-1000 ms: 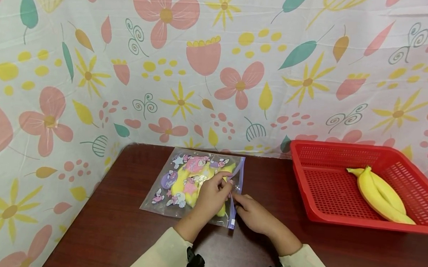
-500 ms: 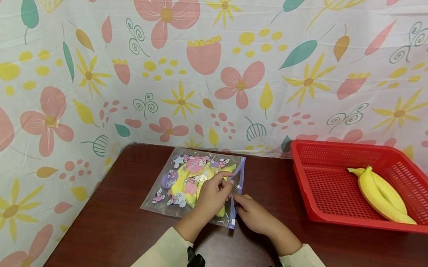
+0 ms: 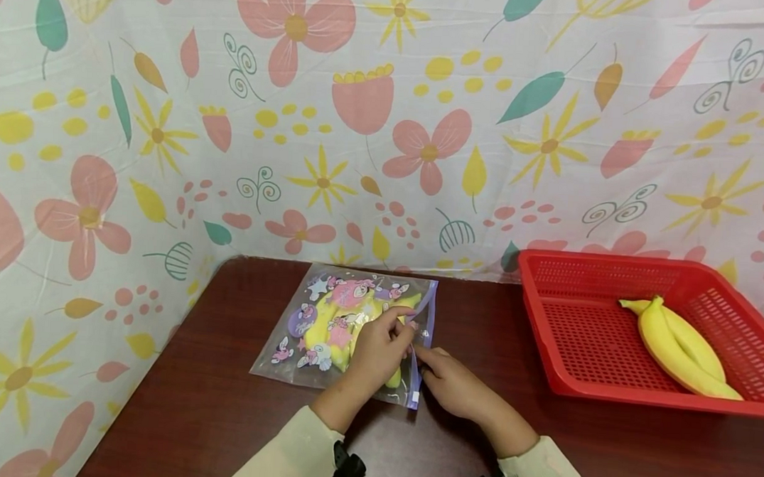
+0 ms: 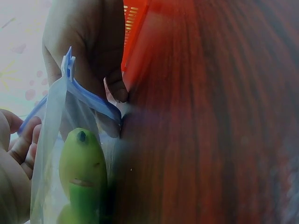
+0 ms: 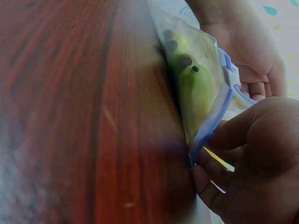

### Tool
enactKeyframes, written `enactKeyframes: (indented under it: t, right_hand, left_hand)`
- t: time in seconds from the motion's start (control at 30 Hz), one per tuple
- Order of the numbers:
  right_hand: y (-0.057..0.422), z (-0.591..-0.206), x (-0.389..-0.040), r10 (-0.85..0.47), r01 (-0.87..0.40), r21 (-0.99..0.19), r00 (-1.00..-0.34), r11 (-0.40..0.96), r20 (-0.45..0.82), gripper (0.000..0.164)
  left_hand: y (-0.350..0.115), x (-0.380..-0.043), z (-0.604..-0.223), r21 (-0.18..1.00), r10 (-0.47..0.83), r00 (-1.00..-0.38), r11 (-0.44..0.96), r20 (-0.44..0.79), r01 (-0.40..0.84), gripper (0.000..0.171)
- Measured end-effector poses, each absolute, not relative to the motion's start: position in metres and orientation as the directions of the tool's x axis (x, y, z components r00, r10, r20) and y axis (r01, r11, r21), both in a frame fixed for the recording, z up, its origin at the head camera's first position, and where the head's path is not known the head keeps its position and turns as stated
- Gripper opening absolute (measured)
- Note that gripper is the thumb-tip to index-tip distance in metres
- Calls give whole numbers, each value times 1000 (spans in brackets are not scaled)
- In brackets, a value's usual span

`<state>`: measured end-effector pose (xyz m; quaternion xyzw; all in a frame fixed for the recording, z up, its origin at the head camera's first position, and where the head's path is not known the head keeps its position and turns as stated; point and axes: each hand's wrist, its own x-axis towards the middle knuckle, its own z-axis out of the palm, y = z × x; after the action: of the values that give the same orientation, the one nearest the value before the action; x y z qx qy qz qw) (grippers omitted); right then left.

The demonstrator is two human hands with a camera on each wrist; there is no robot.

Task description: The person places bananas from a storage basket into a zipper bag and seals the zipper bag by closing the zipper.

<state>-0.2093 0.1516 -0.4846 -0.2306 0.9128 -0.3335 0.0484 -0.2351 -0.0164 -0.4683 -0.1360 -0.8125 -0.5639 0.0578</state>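
A clear zip bag printed with pink and purple cartoon figures lies flat on the table, with yellow bananas inside. Green banana ends show through the film in the left wrist view. My left hand reaches over the bag and pinches the upper layer of its purple-edged mouth. From the right, my right hand holds the mouth's edge between thumb and fingers; in the right wrist view its fingers curl on the purple strip. The white slider sits at the near end of the zip.
At the right stands a red plastic basket with bananas in it. The dark wooden table backs onto a flower-printed cloth that also hangs along the left side.
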Motion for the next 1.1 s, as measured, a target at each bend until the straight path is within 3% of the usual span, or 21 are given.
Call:
enactKeyframes:
  t: [0.57, 0.77, 1.1]
  right_hand:
    - [150, -479, -209, -445, -359, -650, -895, 669, 36, 44]
    - [150, -475, -207, -410, -296, -700, -912, 650, 5, 42]
    - [154, -464, -207, -367, -305, -687, -928, 659, 60, 30]
  left_hand:
    - [-17, -236, -470, 897, 154, -956, 334, 250, 289, 26]
    - [-18, -236, -470, 897, 149, -958, 341, 244, 282, 23]
    - [-18, -236, -468, 895, 154, -953, 333, 260, 298, 26]
